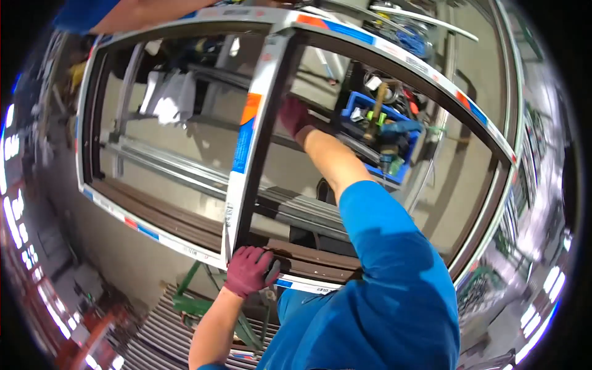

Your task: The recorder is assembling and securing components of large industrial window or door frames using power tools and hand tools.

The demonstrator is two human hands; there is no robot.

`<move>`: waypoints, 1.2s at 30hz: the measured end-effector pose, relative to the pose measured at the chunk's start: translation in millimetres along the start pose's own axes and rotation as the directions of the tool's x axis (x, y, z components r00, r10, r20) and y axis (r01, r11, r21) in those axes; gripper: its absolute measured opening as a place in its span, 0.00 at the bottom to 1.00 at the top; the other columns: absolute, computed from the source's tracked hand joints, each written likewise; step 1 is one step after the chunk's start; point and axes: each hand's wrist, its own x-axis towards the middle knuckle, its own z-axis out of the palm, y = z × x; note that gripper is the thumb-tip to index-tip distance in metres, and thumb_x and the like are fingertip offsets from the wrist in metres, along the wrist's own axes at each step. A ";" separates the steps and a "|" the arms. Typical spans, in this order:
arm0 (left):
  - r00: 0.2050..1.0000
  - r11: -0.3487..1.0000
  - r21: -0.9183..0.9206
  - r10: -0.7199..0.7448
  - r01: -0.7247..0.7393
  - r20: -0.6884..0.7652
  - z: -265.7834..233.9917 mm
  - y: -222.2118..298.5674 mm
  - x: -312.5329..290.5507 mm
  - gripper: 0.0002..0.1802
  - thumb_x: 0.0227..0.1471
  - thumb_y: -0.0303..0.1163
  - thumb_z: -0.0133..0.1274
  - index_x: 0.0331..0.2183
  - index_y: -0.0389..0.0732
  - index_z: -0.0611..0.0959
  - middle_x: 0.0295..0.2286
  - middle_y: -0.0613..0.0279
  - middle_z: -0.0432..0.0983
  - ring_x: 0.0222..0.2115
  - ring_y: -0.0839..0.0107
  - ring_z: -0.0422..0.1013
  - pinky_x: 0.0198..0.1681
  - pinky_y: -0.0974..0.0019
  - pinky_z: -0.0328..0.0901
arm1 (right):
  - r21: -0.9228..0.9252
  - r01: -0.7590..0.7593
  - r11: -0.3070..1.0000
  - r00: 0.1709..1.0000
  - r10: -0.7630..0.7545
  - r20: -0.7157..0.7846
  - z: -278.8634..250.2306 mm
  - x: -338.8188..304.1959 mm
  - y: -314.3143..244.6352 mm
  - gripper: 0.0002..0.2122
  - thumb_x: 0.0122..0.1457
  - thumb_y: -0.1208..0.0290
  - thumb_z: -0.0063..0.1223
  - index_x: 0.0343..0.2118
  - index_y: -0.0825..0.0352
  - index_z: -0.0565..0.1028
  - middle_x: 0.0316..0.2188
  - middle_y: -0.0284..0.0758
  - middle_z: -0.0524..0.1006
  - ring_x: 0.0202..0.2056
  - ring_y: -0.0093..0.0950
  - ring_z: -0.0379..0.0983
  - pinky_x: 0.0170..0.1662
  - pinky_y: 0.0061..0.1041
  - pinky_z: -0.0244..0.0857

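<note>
A large brown window frame [245, 148] lies in front of me, its outer faces covered in white, blue and orange protective tape. A crossbar divides it into two openings. My left hand [250, 271], in a maroon glove, is closed over the near rail where the crossbar meets it. Reaching across the right opening, my right hand [294, 117], gloved alike, is at the right side of the crossbar towards its far end. Its fingers are dark and partly hidden, so their grip is unclear.
Below the right opening sits a blue bin [404, 139] of hand tools. Metal support rails [179, 163] run under the frame. Another person's arm [142, 13] extends over the far left edge. A green stand [191, 302] and a slatted surface [163, 336] are at the near left.
</note>
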 end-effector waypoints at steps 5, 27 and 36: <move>1.000 1.000 0.018 0.010 -0.010 -0.008 1.8 -1.0 3.2 0.17 0.43 0.38 0.68 0.37 0.44 0.84 0.29 0.60 0.76 0.31 0.57 0.75 0.37 0.54 0.68 | 0.153 0.000 0.988 1.000 -0.003 0.018 -54.5 -79.2 52.6 0.19 0.59 0.64 0.55 0.53 0.64 0.74 0.45 0.44 0.78 0.42 0.42 0.79 0.38 0.47 0.75; 0.998 0.995 0.095 0.040 -0.035 -0.046 14.2 3.4 -13.4 0.09 0.54 0.37 0.61 0.33 0.41 0.84 0.33 0.51 0.81 0.35 0.46 0.78 0.41 0.49 0.72 | 0.415 -0.555 0.721 0.814 0.573 0.094 -321.4 -646.6 158.4 0.26 0.61 0.48 0.59 0.55 0.63 0.79 0.53 0.49 0.80 0.53 0.48 0.77 0.56 0.45 0.71; 0.987 0.980 0.188 0.096 -0.071 -0.129 47.9 17.6 -9.3 0.15 0.60 0.45 0.59 0.35 0.42 0.84 0.33 0.50 0.82 0.35 0.46 0.78 0.40 0.47 0.72 | 0.420 -0.524 0.741 0.835 0.545 0.082 -331.7 -649.0 163.5 0.27 0.64 0.44 0.52 0.53 0.63 0.78 0.48 0.44 0.81 0.51 0.44 0.78 0.53 0.44 0.72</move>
